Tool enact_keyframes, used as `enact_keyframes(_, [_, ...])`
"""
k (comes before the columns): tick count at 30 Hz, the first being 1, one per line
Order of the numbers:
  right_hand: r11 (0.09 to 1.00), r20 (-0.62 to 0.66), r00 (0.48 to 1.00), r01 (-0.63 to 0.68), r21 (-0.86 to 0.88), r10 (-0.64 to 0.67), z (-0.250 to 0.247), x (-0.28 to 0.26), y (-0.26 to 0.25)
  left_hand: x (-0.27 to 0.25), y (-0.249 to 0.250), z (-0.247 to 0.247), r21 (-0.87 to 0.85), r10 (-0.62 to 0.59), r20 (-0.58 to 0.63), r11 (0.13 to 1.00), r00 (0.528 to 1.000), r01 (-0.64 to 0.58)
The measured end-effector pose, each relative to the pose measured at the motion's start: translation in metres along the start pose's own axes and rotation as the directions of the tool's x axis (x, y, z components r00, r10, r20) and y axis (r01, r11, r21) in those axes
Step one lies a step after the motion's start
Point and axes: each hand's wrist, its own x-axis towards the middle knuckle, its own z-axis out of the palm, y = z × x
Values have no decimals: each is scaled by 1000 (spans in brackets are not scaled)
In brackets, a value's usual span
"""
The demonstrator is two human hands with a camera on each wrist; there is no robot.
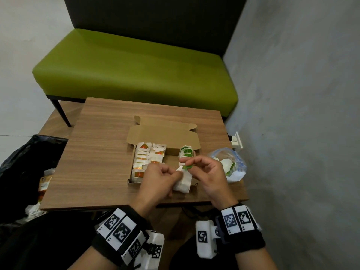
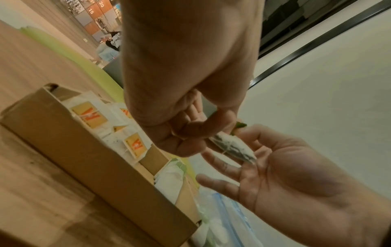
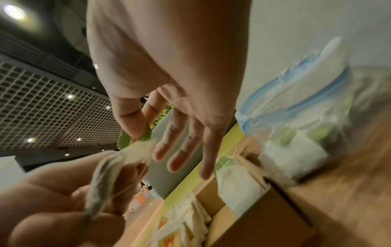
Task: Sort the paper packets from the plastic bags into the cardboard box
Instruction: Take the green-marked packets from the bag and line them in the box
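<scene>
Both hands pinch packet, upright.

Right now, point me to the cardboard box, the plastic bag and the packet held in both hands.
cardboard box [image 1: 134,182], head view, near left corner wall.
plastic bag [image 1: 239,164], head view, clear right side.
packet [image 1: 184,183], head view, white paper body below the fingers.

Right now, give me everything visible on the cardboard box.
The cardboard box is plain brown, shallow, lid flap open toward the bench, flat on the wooden table. Orange-labelled packets fill its left side, green-labelled packets stand at the right, bare floor between. Both hands work a packet above its near edge.
</scene>
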Motion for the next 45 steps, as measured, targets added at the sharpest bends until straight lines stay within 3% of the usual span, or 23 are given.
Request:
enact_keyframes(11, [973,63,998,-3,-232,18,-20,-1,-10,4,7,11,-146,-38,98,988,994,52])
enact_keyframes(14, [978,69,997,-6,-209,21,-26,-3,-14,1,10,11,-149,5,118,989,993,13])
enact_keyframes(17, [994,-5,998,-55,-99,55,-31,-3,-13,1,10,12,-144,28,170,990,985,-3])
enact_keyframes(21, [980,-2,989,-144,-135,145,-33,-1,-10,2,9,16,-95,70,172,994,983,-54])
enact_keyframes(25, [983,17,989,-142,-120,145,-34,-1,-13,3,4,18,-37,109,112,994,988,-105])
enact_keyframes(29, [983,74,986,-138,-119,148,-35,0,-22,7,-2,16,90,135,185,984,973,-154])
enact_keyframes(31, [971,81,986,-124,-206,143,-37,4,-25,10,-4,15,159,149,189,971,971,-180])
enact_keyframes(36, [745,110,991,19,-667,74,-37,23,-24,15,-9,18,311,169,61,933,984,-179])
enact_keyframes(41, [598,147,989,110,-794,12,-30,39,-30,16,-17,16,400,191,-49,903,980,-156])
enact_keyframes(45, [441,125,992,105,-892,17,-22,49,-24,12,-23,9,529,121,6,842,993,-106])
